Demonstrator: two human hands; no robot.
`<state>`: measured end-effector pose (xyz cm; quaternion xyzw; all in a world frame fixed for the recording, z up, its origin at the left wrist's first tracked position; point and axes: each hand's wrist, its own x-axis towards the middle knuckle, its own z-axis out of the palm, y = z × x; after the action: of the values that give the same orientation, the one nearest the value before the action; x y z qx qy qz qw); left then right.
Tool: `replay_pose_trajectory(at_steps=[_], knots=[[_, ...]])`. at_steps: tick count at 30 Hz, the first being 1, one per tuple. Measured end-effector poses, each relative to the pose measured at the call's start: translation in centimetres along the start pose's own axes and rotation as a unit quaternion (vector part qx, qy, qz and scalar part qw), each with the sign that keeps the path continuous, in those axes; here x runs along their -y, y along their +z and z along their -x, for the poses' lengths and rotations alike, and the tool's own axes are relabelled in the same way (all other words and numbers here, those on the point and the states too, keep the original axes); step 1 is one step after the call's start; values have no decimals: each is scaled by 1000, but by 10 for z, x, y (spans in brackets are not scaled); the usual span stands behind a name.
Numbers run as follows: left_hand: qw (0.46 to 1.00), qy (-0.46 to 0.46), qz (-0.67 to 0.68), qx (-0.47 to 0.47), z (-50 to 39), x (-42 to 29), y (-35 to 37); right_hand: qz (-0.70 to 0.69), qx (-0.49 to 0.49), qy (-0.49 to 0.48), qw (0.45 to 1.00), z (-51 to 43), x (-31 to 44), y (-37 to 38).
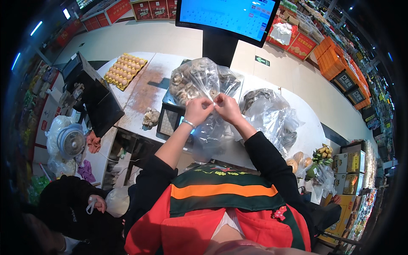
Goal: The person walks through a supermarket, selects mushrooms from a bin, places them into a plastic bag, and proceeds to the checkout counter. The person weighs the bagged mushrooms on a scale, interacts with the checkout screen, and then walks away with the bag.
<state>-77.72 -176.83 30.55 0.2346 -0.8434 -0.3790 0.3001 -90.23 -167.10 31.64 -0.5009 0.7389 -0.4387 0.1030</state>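
Note:
A clear plastic bag full of mushrooms (188,84) rests on the counter scale (169,122). My left hand (198,110) and my right hand (227,107) pinch the gathered neck of this bag, fingertips almost touching. The loose plastic end hangs down below my fingers towards my apron. Right of my right hand lie more filled clear bags (271,118), and dark-looking contents show through the plastic. A loose cluster of mushrooms (150,118) sits on the white counter, left of the scale.
A yellow tray of eggs (125,70) lies at the counter's back left, near a black monitor (92,95). A lit screen (226,19) stands behind the scale. A small fan (71,142) is at left. Bagged produce (299,162) sits at right. Another person (79,210) holds a bag at lower left.

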Motion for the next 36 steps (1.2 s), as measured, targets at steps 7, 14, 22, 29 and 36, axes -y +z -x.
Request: replay_pose_trajectory(at_steps=[7, 14, 22, 29, 36], knots=[[1000, 5, -17, -15, 0, -3, 4, 16, 40, -16, 999, 2, 0, -1], [971, 157, -133, -118, 2, -9, 0, -58, 90, 5, 994, -3, 2, -13], [992, 96, 14, -81, 2, -3, -6, -62, 116, 8, 991, -6, 2, -16], [999, 34, -28, -5, -2, 3, -2, -17, 110, 23, 993, -10, -8, -3], [990, 67, -94, 80, -17, 8, -11, 24, 175, 20, 984, -21, -1, -14]])
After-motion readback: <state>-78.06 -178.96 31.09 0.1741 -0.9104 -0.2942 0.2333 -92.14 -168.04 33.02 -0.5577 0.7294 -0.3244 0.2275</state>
